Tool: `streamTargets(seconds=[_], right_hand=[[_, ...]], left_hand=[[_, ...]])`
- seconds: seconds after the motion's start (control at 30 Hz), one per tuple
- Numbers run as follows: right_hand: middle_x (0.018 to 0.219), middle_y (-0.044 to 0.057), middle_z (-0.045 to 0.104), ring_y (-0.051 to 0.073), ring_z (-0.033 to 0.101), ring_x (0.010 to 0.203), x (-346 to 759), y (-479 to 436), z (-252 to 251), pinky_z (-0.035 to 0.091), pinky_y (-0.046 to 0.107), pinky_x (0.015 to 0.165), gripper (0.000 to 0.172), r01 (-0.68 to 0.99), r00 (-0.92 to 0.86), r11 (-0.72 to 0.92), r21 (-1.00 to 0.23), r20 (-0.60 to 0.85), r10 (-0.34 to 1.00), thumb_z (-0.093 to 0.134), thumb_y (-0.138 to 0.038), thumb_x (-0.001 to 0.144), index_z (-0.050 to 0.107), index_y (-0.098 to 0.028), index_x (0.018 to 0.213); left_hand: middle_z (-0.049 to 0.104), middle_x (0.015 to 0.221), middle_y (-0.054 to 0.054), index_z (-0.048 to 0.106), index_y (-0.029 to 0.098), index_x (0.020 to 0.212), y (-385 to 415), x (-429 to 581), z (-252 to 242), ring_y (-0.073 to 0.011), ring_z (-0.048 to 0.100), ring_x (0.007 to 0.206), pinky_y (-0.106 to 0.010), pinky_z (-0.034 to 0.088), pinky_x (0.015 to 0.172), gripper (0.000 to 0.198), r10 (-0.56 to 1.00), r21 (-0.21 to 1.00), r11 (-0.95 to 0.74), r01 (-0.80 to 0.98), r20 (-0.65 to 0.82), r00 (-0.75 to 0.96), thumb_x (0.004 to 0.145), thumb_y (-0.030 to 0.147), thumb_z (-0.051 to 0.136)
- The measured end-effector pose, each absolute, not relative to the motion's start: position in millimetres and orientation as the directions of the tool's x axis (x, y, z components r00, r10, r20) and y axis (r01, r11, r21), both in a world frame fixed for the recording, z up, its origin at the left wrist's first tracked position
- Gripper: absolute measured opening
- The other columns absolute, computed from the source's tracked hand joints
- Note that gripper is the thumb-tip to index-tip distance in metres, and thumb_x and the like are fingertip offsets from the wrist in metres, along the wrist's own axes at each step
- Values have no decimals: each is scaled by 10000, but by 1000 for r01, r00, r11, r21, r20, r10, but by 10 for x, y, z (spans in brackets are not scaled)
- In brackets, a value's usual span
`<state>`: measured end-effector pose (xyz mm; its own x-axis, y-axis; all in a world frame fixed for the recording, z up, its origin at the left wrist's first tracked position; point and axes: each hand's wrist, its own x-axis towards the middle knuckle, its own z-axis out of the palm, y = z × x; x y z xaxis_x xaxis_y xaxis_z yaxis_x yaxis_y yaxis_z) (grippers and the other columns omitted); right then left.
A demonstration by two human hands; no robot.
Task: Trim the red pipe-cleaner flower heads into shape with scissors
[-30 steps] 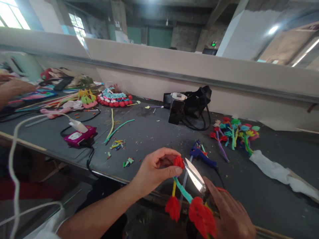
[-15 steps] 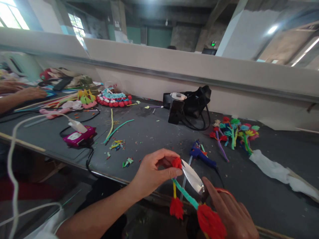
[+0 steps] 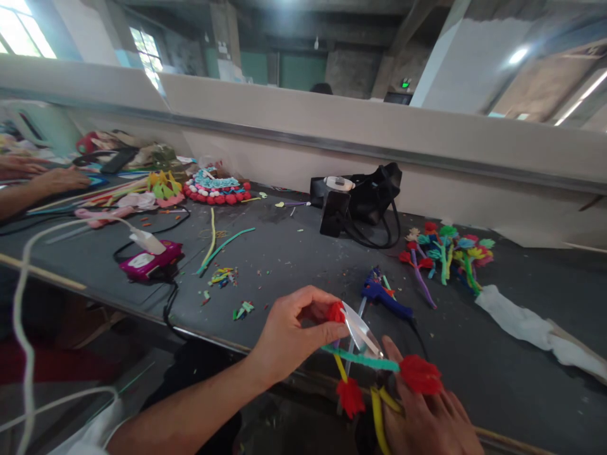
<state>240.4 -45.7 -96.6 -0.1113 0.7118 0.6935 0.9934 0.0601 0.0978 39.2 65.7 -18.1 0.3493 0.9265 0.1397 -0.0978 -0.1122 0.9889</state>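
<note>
My left hand (image 3: 296,332) pinches a small red flower (image 3: 336,312) near the front edge of the table. From that grip a teal stem (image 3: 365,360) reaches right to a larger red flower (image 3: 421,374), and a yellow stem hangs down to another red flower (image 3: 351,398). My right hand (image 3: 431,414) is closed on scissors (image 3: 363,330), whose slightly parted blades meet the small red flower. The scissors' handles are hidden behind the large flower and my fingers. Yellow stems (image 3: 378,417) show beside my right hand.
A blue glue gun (image 3: 386,299) lies just beyond my hands. Colourful flowers (image 3: 446,249) and white wrapping (image 3: 512,316) are at right, a black bag (image 3: 379,196) behind. A purple power box (image 3: 152,258) and another person's hands (image 3: 61,181) are left.
The large red flower and teal stem have swung up, over my right hand. The lower red flower has shifted right. Yellow stems now show, and the scissor blades have parted slightly.
</note>
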Motion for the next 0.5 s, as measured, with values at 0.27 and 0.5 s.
streamTargets(seconds=[0.27, 0.5], right_hand=[[937, 103, 780, 214, 703, 778, 2361, -462, -986, 509, 343, 748, 317, 995, -99, 69, 71, 741, 664, 551, -207, 925, 750, -188, 1171], [886, 72, 780, 190, 707, 715, 2316, -473, -979, 522, 342, 763, 423, 996, -59, -2, 84, 713, 699, 521, -227, 951, 634, -217, 1359]], left_hand=[[751, 782, -18, 724, 159, 891, 660, 400, -189, -129, 675, 710, -220, 528, 661, 269, 937, 990, -100, -96, 126, 325, 675, 241, 863], [743, 781, -26, 712, 157, 901, 649, 404, -178, -135, 665, 704, -232, 536, 654, 306, 940, 992, -61, -110, 94, 327, 667, 280, 868]])
